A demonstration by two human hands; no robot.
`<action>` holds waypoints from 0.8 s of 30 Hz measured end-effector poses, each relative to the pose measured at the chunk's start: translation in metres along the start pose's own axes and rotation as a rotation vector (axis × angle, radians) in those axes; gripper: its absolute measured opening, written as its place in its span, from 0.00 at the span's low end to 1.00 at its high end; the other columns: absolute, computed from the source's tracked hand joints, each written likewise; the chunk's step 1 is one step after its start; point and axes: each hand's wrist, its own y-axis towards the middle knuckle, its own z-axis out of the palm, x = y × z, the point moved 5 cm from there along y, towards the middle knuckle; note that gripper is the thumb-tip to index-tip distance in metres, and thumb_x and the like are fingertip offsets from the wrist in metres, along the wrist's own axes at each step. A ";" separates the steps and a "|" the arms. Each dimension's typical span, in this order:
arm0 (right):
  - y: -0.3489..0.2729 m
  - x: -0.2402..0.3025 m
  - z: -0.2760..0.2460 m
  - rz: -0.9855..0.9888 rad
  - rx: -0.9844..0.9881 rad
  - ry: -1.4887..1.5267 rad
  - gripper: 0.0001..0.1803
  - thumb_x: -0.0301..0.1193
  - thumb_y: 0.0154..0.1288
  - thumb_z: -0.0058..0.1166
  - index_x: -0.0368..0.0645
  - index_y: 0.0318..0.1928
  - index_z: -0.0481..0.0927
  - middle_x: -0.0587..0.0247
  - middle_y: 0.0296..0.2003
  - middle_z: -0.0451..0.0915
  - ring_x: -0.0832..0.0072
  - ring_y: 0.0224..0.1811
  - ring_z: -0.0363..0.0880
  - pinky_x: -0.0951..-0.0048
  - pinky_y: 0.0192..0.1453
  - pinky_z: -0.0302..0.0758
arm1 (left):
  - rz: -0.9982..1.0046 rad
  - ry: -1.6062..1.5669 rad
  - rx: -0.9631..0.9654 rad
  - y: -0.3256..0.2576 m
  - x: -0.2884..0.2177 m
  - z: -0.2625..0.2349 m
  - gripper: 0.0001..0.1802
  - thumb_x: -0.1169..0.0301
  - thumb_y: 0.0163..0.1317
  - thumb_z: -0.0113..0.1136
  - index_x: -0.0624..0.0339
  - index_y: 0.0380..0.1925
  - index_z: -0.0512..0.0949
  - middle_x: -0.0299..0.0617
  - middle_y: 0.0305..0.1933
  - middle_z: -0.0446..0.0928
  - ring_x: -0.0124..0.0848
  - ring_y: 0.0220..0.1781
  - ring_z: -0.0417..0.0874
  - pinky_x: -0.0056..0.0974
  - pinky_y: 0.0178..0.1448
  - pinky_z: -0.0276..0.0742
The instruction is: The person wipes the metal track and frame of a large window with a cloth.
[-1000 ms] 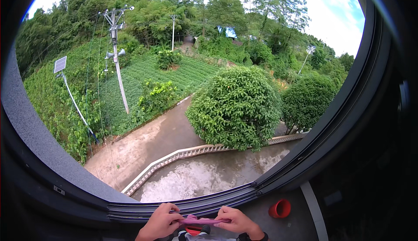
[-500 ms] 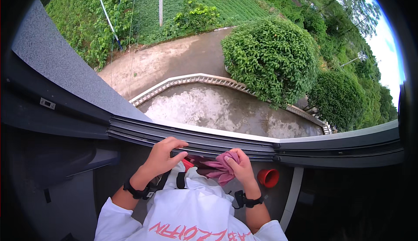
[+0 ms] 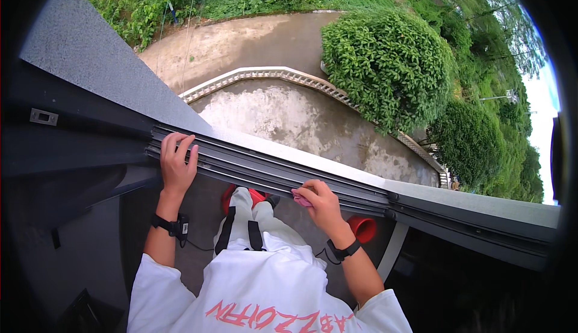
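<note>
A dark window sill track (image 3: 253, 173) with several grooves runs across in front of me. My left hand (image 3: 178, 161) rests on the track's left part, its fingers apart and nothing in them. Farther right, my right hand (image 3: 322, 203) grips a bunched pink cloth (image 3: 301, 197) against the near side of the track. Most of the cloth is hidden under the fingers.
A red bucket (image 3: 362, 229) stands on the floor to the right, below the track. A grey wall (image 3: 102, 62) slants along the left, outside the opening. Past the sill lie a concrete yard (image 3: 271, 107), a pale railing (image 3: 259, 71) and a bushy tree (image 3: 388, 65).
My left hand has moved left and farther away, onto the track. The pink cloth, hanging loose before, is now gathered small in my right hand at the track. The view has turned.
</note>
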 end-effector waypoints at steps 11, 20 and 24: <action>0.062 0.045 0.045 -0.326 0.186 -0.301 0.16 0.27 0.50 0.62 0.49 0.43 0.78 0.66 0.33 0.71 0.68 0.38 0.76 0.68 0.30 0.77 | -0.451 -0.093 -0.217 -0.070 0.021 -0.028 0.10 0.78 0.63 0.62 0.61 0.44 0.84 0.44 0.36 0.79 0.41 0.40 0.79 0.42 0.47 0.76; 0.108 0.102 0.111 -0.495 0.010 -0.431 0.14 0.29 0.51 0.63 0.45 0.39 0.78 0.63 0.37 0.73 0.68 0.39 0.76 0.70 0.28 0.78 | -0.997 -0.646 -0.171 -0.117 0.081 0.032 0.12 0.66 0.70 0.63 0.62 0.31 0.80 0.30 0.23 0.76 0.17 0.25 0.73 0.26 0.31 0.68; 0.088 0.089 0.106 -0.480 0.167 -0.613 0.19 0.29 0.55 0.59 0.43 0.49 0.79 0.63 0.39 0.74 0.69 0.39 0.77 0.72 0.26 0.79 | -0.969 -0.774 -0.090 -0.115 0.071 0.041 0.15 0.61 0.70 0.65 0.62 0.32 0.77 0.31 0.24 0.76 0.17 0.26 0.74 0.26 0.33 0.71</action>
